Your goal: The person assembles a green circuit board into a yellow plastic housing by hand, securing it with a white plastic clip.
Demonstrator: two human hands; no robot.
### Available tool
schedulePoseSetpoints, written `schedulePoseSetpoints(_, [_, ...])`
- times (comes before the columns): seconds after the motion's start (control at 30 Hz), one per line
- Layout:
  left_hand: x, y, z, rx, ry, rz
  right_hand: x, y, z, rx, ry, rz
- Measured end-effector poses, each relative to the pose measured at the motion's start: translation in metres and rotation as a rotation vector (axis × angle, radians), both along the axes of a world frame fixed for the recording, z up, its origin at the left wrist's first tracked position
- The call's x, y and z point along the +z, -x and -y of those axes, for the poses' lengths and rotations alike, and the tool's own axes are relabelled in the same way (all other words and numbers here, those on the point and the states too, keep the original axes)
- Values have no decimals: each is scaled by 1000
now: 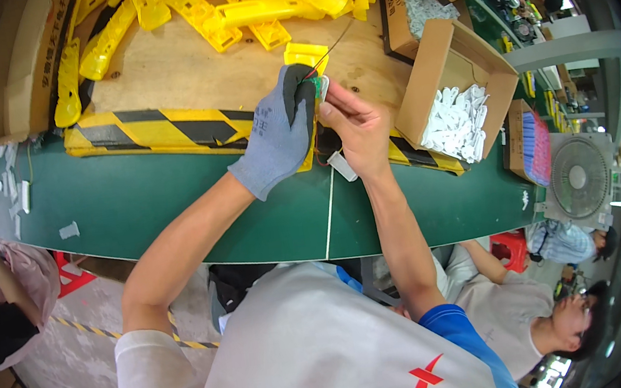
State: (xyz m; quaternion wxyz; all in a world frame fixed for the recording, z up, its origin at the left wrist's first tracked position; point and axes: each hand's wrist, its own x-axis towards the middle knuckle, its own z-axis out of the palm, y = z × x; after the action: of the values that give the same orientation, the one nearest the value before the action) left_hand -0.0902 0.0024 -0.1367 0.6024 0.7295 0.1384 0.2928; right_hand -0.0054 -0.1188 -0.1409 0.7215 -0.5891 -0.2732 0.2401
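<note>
My left hand (276, 132), in a grey-blue glove with dark fingertips, is closed round a long yellow plastic housing (306, 53). Its far end shows beyond the glove, while the fingers hide most of its middle. A small green board (317, 83) shows between my hands, and thin dark and red wires (330, 50) stick out from there toward the upper right. Bare, my right hand (361, 129) pinches a small white plastic piece (324, 87) against the housing beside the board. Just below the right fingers, a white rectangular part (342, 167) lies near the table's striped ledge.
Many yellow housings (250, 14) lie heaped on the wooden board (157, 77), edged with black-yellow tape (156, 135). At right, a cardboard box (422, 91) holds white plastic pieces (457, 122); a fan (578, 175) stands farther right. Co-workers sit at the left and lower right.
</note>
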Motion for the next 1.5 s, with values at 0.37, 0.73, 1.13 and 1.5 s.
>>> schedulePoseSetpoints(0.37, [-2, -2, 10, 11, -26, -40, 9, 0, 8, 27, 54, -134])
schedulePoseSetpoints(0.73, [0, -1, 9, 24, 16, -25, 6, 20, 0, -83, 35, -23])
schedulePoseSetpoints(1.13, [2, -3, -1, -48, -82, 8, 6, 19, -1, -139, 72, 326])
schedulePoseSetpoints(1.5, [-18, -3, 25, -25, 32, 179, 40, 25, 25, -194, 23, 526])
